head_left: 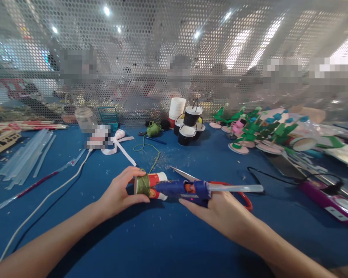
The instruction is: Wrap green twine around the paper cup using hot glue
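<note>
Left hand (120, 195): closed round cup (155, 186), thumb on top, fingers curled under the near side. Cup: 1, paper, red and white, lying on its side on table (162, 247), centre of view, just ahead of the person. Red print on cup wall, not legible. Band of green twine (143, 185) wound round the cup; a loose strand runs up the table towards the twine ball (153, 129), 1.

Right hand (220, 210): clamped on glue gun (181, 189), 1, blue with an orange part. Nozzle points left and meets the cup beside the twine band. One clear stick (237, 188) pokes out of the gun's rear. No brand readable on gun.

Scissors (245, 197): 1 pair, red handles, lying behind the gun and right hand; a blade tip shows past the gun.

Counts, far side of table:
- white cup stack (176, 108): 1 stack, cups within not countable
- black cups (193, 115), white rims: 4 seen, close together, at least 2 with wire handles
- jar (85, 117): 1, clear
- basket (108, 115): 1, teal
- ribbon (118, 148): 1, white
- spare sticks (26, 158): loose heap at left, overlapping, count not possible
- paper trees (255, 133): green, on pink discs, several, exact count unclear
- purple box (327, 197): 1, black cable (278, 178) running to it; white label too small to read

Mesh screen (162, 58) stands behind the table
</note>
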Demonstrator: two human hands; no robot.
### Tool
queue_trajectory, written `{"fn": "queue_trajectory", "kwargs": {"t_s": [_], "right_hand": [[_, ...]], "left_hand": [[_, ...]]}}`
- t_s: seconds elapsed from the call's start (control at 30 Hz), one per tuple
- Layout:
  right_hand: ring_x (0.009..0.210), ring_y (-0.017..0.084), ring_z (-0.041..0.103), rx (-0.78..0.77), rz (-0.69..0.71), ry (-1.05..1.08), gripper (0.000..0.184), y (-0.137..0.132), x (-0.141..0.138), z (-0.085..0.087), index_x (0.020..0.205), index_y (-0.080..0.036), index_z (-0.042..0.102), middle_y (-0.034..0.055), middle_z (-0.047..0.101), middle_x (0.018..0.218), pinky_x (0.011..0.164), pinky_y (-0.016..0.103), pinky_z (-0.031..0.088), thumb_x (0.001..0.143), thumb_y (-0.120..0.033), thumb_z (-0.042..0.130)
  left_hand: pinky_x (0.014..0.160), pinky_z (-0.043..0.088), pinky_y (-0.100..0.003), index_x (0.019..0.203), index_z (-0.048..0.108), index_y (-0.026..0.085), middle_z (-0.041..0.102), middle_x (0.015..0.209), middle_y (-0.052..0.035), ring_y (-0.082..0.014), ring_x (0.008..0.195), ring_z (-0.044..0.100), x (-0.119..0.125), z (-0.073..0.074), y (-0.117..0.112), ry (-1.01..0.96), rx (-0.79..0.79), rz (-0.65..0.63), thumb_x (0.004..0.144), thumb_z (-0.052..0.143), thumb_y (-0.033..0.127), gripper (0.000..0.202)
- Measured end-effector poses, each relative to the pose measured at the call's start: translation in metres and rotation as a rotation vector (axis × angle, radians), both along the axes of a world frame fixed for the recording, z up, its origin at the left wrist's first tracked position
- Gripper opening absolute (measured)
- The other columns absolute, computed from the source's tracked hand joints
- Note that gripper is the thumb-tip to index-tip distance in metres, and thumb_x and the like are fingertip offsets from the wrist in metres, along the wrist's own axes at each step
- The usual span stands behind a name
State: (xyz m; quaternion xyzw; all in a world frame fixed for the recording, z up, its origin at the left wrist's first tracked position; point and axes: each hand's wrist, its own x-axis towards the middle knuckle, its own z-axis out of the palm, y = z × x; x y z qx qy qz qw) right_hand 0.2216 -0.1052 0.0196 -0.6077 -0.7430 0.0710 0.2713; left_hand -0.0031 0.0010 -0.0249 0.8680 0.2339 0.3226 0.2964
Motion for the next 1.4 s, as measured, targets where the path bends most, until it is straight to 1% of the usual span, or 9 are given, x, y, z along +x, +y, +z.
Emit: {"fn": "queue_trajectory", "kwargs": {"t_s": [0.23,0.37,0.6,0.77,0.93,1.0,1.07,1.2,1.4], "right_hand": [[0.056,0.017,0.061,-0.013,0.015,0.018,0.011,0.0,-0.001,0.001,0.07,-0.02,0.059,0.0024,0.065,0.067,0.045,0.023,0.043,0.075,-0.025,0.051],[0.056,0.018,0.061,-0.024,-0.051,0.052,0.015,0.003,0.002,0.0,0.068,-0.02,0.058,0.0024,0.063,0.062,0.048,0.025,0.044,0.075,-0.031,0.052],[0.055,0.021,0.061,-0.169,-0.127,0.083,0.021,0.008,0.005,-0.002,0.071,-0.018,0.061,0.002,0.062,0.057,0.045,0.027,0.042,0.076,-0.036,0.051],[0.06,0.02,0.062,-0.15,-0.075,0.194,0.017,0.011,0.004,-0.003,0.077,-0.019,0.062,0.0017,0.065,0.063,0.053,0.027,0.046,0.075,-0.034,0.054],[0.036,0.012,0.048,-0.275,-0.194,0.467,0.017,0.018,0.005,0.003,0.069,-0.019,0.054,-0.0037,0.053,0.042,0.035,0.023,0.037,0.069,-0.034,0.06],[0.034,0.01,0.045,-0.304,-0.228,0.571,0.02,0.024,0.008,0.007,0.075,-0.018,0.052,-0.0065,0.05,0.041,0.034,0.022,0.036,0.066,-0.032,0.063],[0.038,0.009,0.047,-0.252,-0.222,0.638,0.022,0.035,0.016,0.009,0.078,-0.018,0.051,-0.0061,0.053,0.046,0.038,0.021,0.039,0.065,-0.029,0.064],[0.052,0.011,0.054,-0.154,-0.286,0.606,0.012,0.066,0.036,0.005,0.067,-0.015,0.055,0.0002,0.062,0.059,0.049,0.021,0.042,0.069,-0.026,0.061],[0.042,0.01,0.053,-0.355,-0.379,0.42,0.037,0.104,0.054,-0.022,0.048,-0.015,0.052,0.0048,0.061,0.05,0.044,0.02,0.042,0.081,-0.032,0.05]], "left_hand": [[0.079,0.052,-0.038,0.104,0.049,0.018,0.052,0.1,-0.0072,-0.0195,0.09,0.057,0.002,0.001,-0.002,-0.043,-0.123,0.02,0.072,0.066,0.04,0.042],[0.076,0.053,-0.036,0.106,0.048,0.019,0.051,0.103,-0.0091,-0.0213,0.094,0.055,0.002,0.002,-0.002,-0.032,-0.001,-0.008,0.072,0.065,0.041,0.044],[0.087,0.047,-0.04,0.114,0.045,0.019,0.05,0.11,-0.0123,-0.0233,0.104,0.051,-0.001,-0.003,-0.006,0.05,0.307,-0.048,0.076,0.058,0.046,0.049],[0.087,0.048,-0.04,0.115,0.044,0.018,0.049,0.11,-0.0129,-0.0232,0.104,0.051,-0.002,-0.004,-0.006,0.073,0.373,-0.066,0.077,0.055,0.047,0.049],[0.085,0.049,-0.04,0.112,0.044,0.019,0.05,0.109,-0.0122,-0.0233,0.103,0.054,-0.001,0.005,-0.004,0.097,0.346,-0.012,0.076,0.058,0.046,0.047],[0.085,0.049,-0.04,0.111,0.045,0.019,0.051,0.108,-0.0119,-0.0236,0.103,0.054,-0.001,0.008,-0.003,0.121,0.34,0.013,0.074,0.061,0.045,0.048],[0.086,0.049,-0.04,0.11,0.046,0.019,0.052,0.108,-0.0116,-0.0239,0.103,0.054,0.0,0.009,-0.002,0.143,0.34,0.026,0.072,0.063,0.044,0.048],[0.087,0.048,-0.039,0.109,0.047,0.018,0.052,0.109,-0.0112,-0.0234,0.104,0.055,0.0,0.011,0.001,0.163,0.356,0.045,0.07,0.067,0.041,0.048],[0.087,0.049,-0.039,0.107,0.048,0.017,0.052,0.108,-0.0109,-0.0233,0.103,0.055,0.005,0.019,0.008,0.202,0.422,0.051,0.069,0.069,0.038,0.048]]}}
